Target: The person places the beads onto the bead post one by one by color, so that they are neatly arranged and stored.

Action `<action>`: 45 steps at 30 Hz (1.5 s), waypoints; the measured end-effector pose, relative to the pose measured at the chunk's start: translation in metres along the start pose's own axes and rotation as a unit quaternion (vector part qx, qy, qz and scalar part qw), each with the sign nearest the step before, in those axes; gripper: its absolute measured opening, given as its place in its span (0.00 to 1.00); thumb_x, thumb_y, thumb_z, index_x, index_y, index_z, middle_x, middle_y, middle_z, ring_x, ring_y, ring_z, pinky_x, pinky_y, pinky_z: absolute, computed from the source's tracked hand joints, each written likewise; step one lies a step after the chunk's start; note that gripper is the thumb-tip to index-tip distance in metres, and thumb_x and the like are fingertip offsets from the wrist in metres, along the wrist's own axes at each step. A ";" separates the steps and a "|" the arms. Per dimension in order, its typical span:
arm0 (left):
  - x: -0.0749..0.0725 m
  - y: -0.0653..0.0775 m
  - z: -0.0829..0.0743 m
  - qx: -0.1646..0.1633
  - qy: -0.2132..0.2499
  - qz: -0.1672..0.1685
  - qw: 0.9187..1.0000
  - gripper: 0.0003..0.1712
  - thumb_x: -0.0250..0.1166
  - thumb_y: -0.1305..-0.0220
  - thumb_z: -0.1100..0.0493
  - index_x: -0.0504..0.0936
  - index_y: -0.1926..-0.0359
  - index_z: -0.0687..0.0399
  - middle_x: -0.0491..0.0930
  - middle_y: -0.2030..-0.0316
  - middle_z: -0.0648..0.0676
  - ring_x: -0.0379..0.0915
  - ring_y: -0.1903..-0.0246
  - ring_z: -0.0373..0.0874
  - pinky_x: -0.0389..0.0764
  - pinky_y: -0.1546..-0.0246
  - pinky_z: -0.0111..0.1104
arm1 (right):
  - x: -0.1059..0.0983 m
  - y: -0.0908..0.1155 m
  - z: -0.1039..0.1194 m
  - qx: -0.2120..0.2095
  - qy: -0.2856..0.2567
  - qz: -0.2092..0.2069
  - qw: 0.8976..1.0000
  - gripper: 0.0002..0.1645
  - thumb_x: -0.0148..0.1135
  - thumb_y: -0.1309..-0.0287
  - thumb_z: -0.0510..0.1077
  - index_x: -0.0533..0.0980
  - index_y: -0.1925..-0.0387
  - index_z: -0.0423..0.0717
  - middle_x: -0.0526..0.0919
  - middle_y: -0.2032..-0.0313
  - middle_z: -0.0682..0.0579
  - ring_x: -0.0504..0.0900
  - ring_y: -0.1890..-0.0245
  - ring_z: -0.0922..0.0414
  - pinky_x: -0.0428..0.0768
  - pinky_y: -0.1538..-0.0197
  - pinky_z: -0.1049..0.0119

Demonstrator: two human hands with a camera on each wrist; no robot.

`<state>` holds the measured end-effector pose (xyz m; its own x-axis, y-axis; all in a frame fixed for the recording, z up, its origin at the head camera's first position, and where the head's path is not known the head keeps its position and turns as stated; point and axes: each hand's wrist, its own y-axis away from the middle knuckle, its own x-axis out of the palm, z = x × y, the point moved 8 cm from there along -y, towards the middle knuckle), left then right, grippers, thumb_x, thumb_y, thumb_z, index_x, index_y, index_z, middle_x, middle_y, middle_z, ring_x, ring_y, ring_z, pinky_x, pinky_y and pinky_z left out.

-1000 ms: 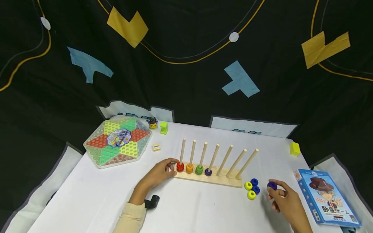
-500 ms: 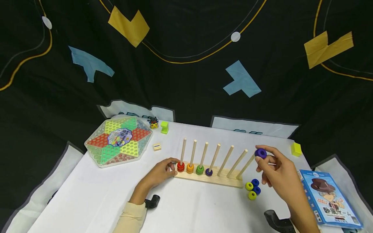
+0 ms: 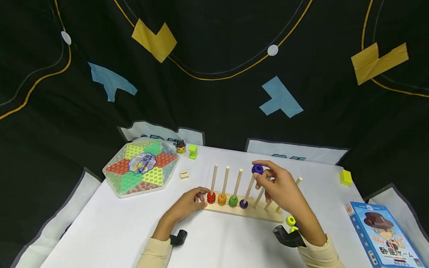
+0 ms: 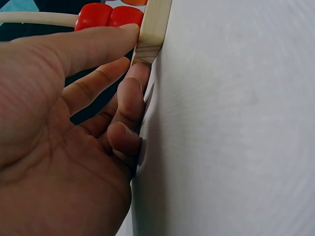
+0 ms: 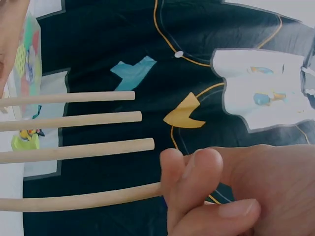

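Observation:
My left hand (image 3: 187, 204) grips the left end of a wooden peg board (image 3: 261, 214). In the left wrist view its thumb lies by the red rings (image 4: 93, 17) and other fingers touch the board's end. Between thumb and fingertips my right hand (image 3: 278, 184) pinches a purple ring (image 3: 255, 168) right at the tip of the fourth peg (image 3: 249, 188). Another purple ring (image 3: 243, 204) sits at that peg's foot. Orange rings (image 3: 222, 200) and green rings (image 3: 233, 201) are on the second and third pegs. In the right wrist view, fingers (image 5: 197, 172) hide the held ring and the peg's tip.
Loose yellow rings (image 3: 290, 220) and partly hidden blue ones lie by the board's right end, below my right forearm. A Chinese checkers board (image 3: 125, 182) lies back left, near a small figure (image 3: 181, 146) and a green block (image 3: 192, 152). A blue game box (image 3: 385, 234) lies at right.
My right hand has carried the purple ring up from the table's right side and leftward to the fourth peg's tip. My left hand has stayed at the board's end. The head view has shifted slightly.

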<state>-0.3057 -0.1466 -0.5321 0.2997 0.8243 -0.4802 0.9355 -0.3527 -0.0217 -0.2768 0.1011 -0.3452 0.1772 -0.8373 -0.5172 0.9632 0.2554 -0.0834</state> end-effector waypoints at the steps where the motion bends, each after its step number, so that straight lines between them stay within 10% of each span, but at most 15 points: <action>1: 0.001 0.001 0.000 0.000 0.000 0.001 1.000 0.24 0.67 0.42 0.64 0.76 0.44 0.52 0.73 0.68 0.49 0.65 0.73 0.40 0.68 0.71 0.30 | 0.002 0.000 -0.001 0.000 0.001 0.003 1.000 0.24 0.61 0.38 0.47 0.70 0.41 0.58 0.80 0.75 0.48 0.73 0.90 0.51 0.73 0.86 0.62; 13: -0.002 0.001 -0.003 0.004 -0.012 0.000 1.000 0.24 0.66 0.42 0.64 0.76 0.44 0.52 0.73 0.69 0.49 0.66 0.73 0.41 0.68 0.71 0.31 | -0.006 0.010 0.000 -0.021 0.006 -0.017 1.000 0.32 0.63 0.39 0.50 0.63 0.35 0.70 0.76 0.78 0.46 0.68 0.92 0.52 0.70 0.87 0.62; 22: 0.001 0.002 -0.003 -0.008 -0.005 0.002 1.000 0.24 0.65 0.40 0.64 0.75 0.43 0.51 0.73 0.68 0.50 0.65 0.73 0.42 0.68 0.71 0.31 | -0.060 0.072 0.007 -0.044 0.032 -0.131 0.990 0.24 0.54 0.33 0.40 0.67 0.36 0.49 0.73 0.80 0.46 0.67 0.91 0.55 0.71 0.86 0.64; 25: -0.002 0.001 -0.002 -0.011 -0.005 0.000 1.000 0.23 0.66 0.40 0.64 0.75 0.43 0.51 0.74 0.67 0.50 0.65 0.73 0.42 0.68 0.72 0.31 | -0.075 0.087 -0.023 -0.016 0.037 -0.156 0.987 0.24 0.52 0.32 0.41 0.66 0.36 0.50 0.73 0.80 0.45 0.68 0.91 0.55 0.70 0.87 0.64; 35: 0.000 -0.002 0.000 -0.004 0.018 0.004 1.000 0.23 0.66 0.41 0.66 0.75 0.43 0.54 0.73 0.68 0.53 0.64 0.73 0.42 0.66 0.72 0.30 | -0.072 0.118 -0.178 0.267 0.014 -0.115 0.957 0.30 0.52 0.32 0.54 0.60 0.33 0.50 0.78 0.71 0.41 0.71 0.84 0.54 0.71 0.80 0.64; 45: -0.001 -0.002 0.000 -0.017 0.018 0.003 1.000 0.24 0.66 0.41 0.65 0.75 0.43 0.51 0.74 0.67 0.51 0.65 0.72 0.42 0.67 0.72 0.30 | -0.049 0.118 -0.223 0.273 0.030 -0.056 0.960 0.18 0.50 0.33 0.42 0.68 0.42 0.47 0.76 0.75 0.47 0.71 0.84 0.56 0.71 0.81 0.66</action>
<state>-0.3076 -0.1469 -0.5319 0.3114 0.8381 -0.4479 0.9392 -0.3433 0.0107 -0.2170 0.2802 -0.5196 0.0698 -0.8115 -0.5801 0.9410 -0.1394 0.3082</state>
